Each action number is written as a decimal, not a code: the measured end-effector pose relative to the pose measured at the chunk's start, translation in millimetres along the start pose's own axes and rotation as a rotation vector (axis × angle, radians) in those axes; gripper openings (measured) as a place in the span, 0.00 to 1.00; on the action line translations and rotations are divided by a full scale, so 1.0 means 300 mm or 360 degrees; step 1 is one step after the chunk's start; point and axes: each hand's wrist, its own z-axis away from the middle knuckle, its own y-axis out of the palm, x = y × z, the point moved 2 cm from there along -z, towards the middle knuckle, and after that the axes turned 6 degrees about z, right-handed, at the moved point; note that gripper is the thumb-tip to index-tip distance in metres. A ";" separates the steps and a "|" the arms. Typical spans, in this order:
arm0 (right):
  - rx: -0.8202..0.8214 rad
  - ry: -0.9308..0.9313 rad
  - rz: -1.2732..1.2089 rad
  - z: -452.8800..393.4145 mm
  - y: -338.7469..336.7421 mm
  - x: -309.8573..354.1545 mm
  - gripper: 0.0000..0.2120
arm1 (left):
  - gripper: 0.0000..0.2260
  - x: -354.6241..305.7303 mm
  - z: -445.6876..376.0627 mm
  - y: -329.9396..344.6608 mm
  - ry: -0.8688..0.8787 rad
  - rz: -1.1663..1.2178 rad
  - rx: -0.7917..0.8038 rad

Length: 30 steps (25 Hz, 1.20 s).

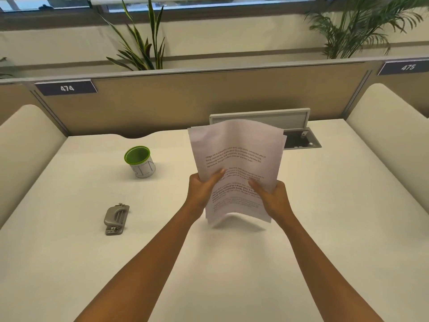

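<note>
Both hands are on the sheets of paper (236, 159), which I hold up off the desk (232, 275) in front of me, a bit right of centre. My left hand (201, 189) grips the left edge low down, thumb on the printed face, fingers curled behind. My right hand (275, 197) grips the right edge at about the same height, thumb on the front too, the other fingers hidden behind the paper.

There are several sheets and they are not squared up: the top edges are fanned and offset at the upper right corner. The bottom edge bows up in the middle and hangs clear of the desk, with a shadow under it. The front sheet has printed paragraphs, mostly too blurred to read.

A white cup (140, 161) with a green rim and inside stands upright on the desk, left of the sheets and well apart. It has letters on its side that I cannot make out. A grey hole punch (115, 220) lies flat, nearer me than the cup and also well left of my left arm.

A grey cable hatch (299, 117) with its lid propped open sits at the back of the desk, partly hidden behind the sheets. Behind the desk is a tan partition (162, 105), with label 474 (66, 88) at left and label 475 (407, 67) at right. Plants (144, 52) stand behind the partition.
</note>
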 end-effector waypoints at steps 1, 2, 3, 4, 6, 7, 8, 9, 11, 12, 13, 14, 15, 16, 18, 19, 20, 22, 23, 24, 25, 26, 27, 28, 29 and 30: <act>-0.0001 -0.0022 0.0001 -0.010 0.002 0.019 0.05 | 0.07 -0.018 0.000 0.005 0.0048 -0.0004 -0.0016; 0.0002 -0.0033 0.0017 -0.019 0.000 0.035 0.05 | 0.06 -0.031 0.000 0.005 0.0095 -0.0014 -0.0028; 0.0005 -0.0041 0.0032 -0.023 -0.006 0.046 0.07 | 0.05 -0.039 0.000 0.001 0.0134 -0.0021 -0.0024; 0.0004 -0.0058 0.0036 -0.024 -0.015 0.052 0.09 | 0.05 -0.042 0.001 -0.008 0.0158 -0.0024 -0.0005; -0.0024 -0.0103 0.0012 -0.018 -0.039 0.052 0.12 | 0.08 -0.041 0.009 -0.027 0.0164 -0.0026 0.0046; -0.0041 -0.0105 -0.0007 -0.014 -0.049 0.046 0.13 | 0.10 -0.035 0.014 -0.034 0.0156 -0.0035 0.0062; -0.0048 -0.0091 -0.0027 -0.010 -0.057 0.037 0.13 | 0.10 -0.029 0.019 -0.038 0.0147 -0.0045 0.0073; -0.0044 -0.0071 -0.0039 -0.007 -0.059 0.028 0.13 | 0.10 -0.022 0.025 -0.038 0.0141 -0.0049 0.0077; -0.0034 -0.0049 -0.0032 -0.005 -0.051 0.019 0.13 | 0.08 -0.023 0.034 -0.029 0.0130 -0.0055 0.0063; -0.0037 -0.0052 -0.0036 -0.006 -0.045 0.024 0.12 | 0.07 -0.029 0.036 -0.023 0.0133 -0.0062 0.0053; -0.0042 -0.0069 -0.0048 -0.008 -0.040 0.032 0.11 | 0.07 -0.036 0.034 -0.017 0.0142 -0.0068 0.0048; -0.0040 -0.0101 -0.0065 -0.010 -0.037 0.040 0.10 | 0.07 -0.045 0.031 -0.015 0.0149 -0.0068 0.0046; -0.0026 -0.0136 -0.0079 -0.011 -0.035 0.045 0.10 | 0.07 -0.053 0.028 -0.016 0.0152 -0.0067 0.0048; -0.0008 -0.0157 -0.0091 -0.012 -0.035 0.044 0.10 | 0.07 -0.055 0.025 -0.020 0.0149 -0.0068 0.0053; 0.0025 -0.0132 -0.0094 -0.007 -0.033 0.021 0.11 | 0.07 -0.038 0.030 -0.031 0.0119 -0.0096 0.0049; 0.0043 -0.0104 -0.0081 -0.003 -0.031 0.004 0.11 | 0.08 -0.023 0.035 -0.036 0.0096 -0.0114 0.0037; 0.0060 -0.0085 -0.0062 0.000 -0.029 -0.011 0.12 | 0.08 -0.010 0.041 -0.039 0.0074 -0.0127 0.0021; 0.0071 -0.0076 -0.0031 0.000 -0.028 -0.024 0.12 | 0.11 0.000 0.046 -0.036 0.0062 -0.0151 -0.0009; 0.0067 -0.0077 -0.0026 -0.004 -0.030 -0.025 0.11 | 0.10 -0.002 0.044 -0.034 0.0078 -0.0163 -0.0008; 0.0064 -0.0080 -0.0029 -0.008 -0.033 -0.026 0.11 | 0.09 -0.006 0.042 -0.034 0.0096 -0.0170 0.0004; 0.0063 -0.0082 -0.0039 -0.010 -0.034 -0.030 0.11 | 0.08 -0.009 0.042 -0.035 0.0106 -0.0175 0.0022; 0.0065 -0.0074 -0.0050 -0.008 -0.034 -0.039 0.12 | 0.08 -0.008 0.046 -0.037 0.0104 -0.0176 0.0038; 0.0070 -0.0058 -0.0053 -0.004 -0.031 -0.051 0.12 | 0.08 -0.003 0.051 -0.040 0.0099 -0.0175 0.0050; 0.0079 -0.0039 -0.0052 0.002 -0.026 -0.063 0.13 | 0.08 0.005 0.057 -0.042 0.0099 -0.0174 0.0057; 0.0087 -0.0030 -0.0049 0.006 -0.022 -0.072 0.13 | 0.08 0.011 0.060 -0.043 0.0104 -0.0174 0.0056; 0.0089 -0.0034 -0.0050 0.008 -0.020 -0.076 0.13 | 0.08 0.013 0.063 -0.043 0.0104 -0.0171 0.0041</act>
